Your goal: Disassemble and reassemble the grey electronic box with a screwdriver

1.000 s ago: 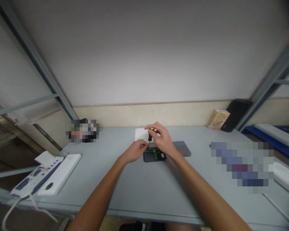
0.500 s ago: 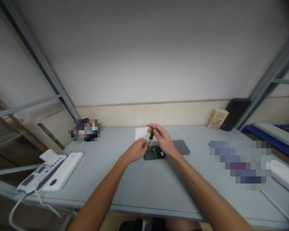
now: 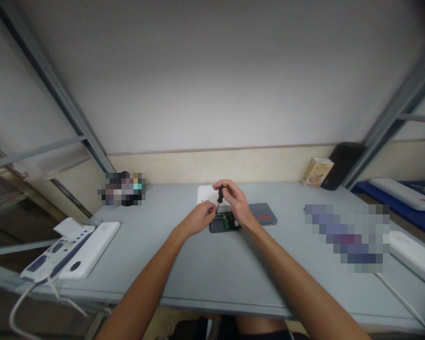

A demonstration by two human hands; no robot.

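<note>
My right hand (image 3: 236, 198) is closed around the dark handle of a screwdriver (image 3: 220, 194), its shaft pointing down. Under it lies an opened dark handheld device (image 3: 218, 225) with a green circuit board (image 3: 226, 219) exposed. The screwdriver's tip reaches the upper left part of the board; whether it touches a screw is too small to tell. My left hand (image 3: 201, 216) is pinched at the device's upper left edge, close to the shaft. What its fingertips hold, if anything, is hidden.
White paper (image 3: 204, 192) lies behind the hands, and a flat grey case (image 3: 263, 214) to the right. At the left are a power strip (image 3: 62, 248) and a white slab-shaped object (image 3: 95, 250). A yellow box (image 3: 317, 172) and black speaker-like object (image 3: 345, 165) stand back right.
The view has shifted slightly. The screwdriver's handle has turned a little and stands more upright in my right hand. My left hand keeps its pinch beside the board.
</note>
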